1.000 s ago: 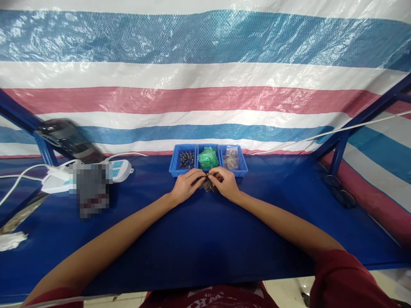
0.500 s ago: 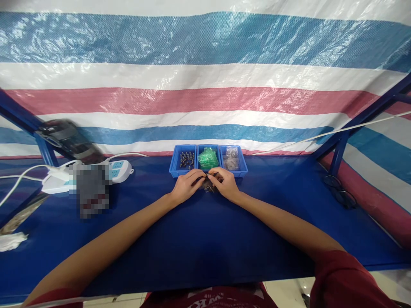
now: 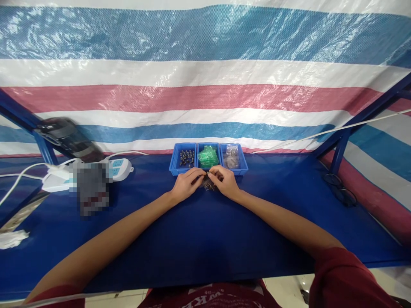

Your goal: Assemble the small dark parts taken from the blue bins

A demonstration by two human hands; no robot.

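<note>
My left hand (image 3: 188, 185) and my right hand (image 3: 225, 182) meet just in front of the blue bins, fingertips pinched close together. What they pinch is too small to make out. Beneath the fingertips lies a clear bag of small brownish metal parts (image 3: 209, 185). The left blue bin (image 3: 175, 165) holds several small dark metal parts (image 3: 186, 157). In the middle bin is a green item in clear plastic (image 3: 208, 157). Clear bags with pale contents (image 3: 231, 157) fill part of the right bin (image 3: 242, 166).
On the left of the blue table (image 3: 205, 244) are a white power strip (image 3: 121, 170), a blurred-out dark object (image 3: 93, 188), a dark bottle (image 3: 69, 137) and white tissue (image 3: 13, 239). Glasses (image 3: 340, 190) lie at the right. A striped sheet (image 3: 205, 98) hangs behind.
The camera view has shifted very slightly. Both hands stay at the same place, with only small movement at the fingertips.
</note>
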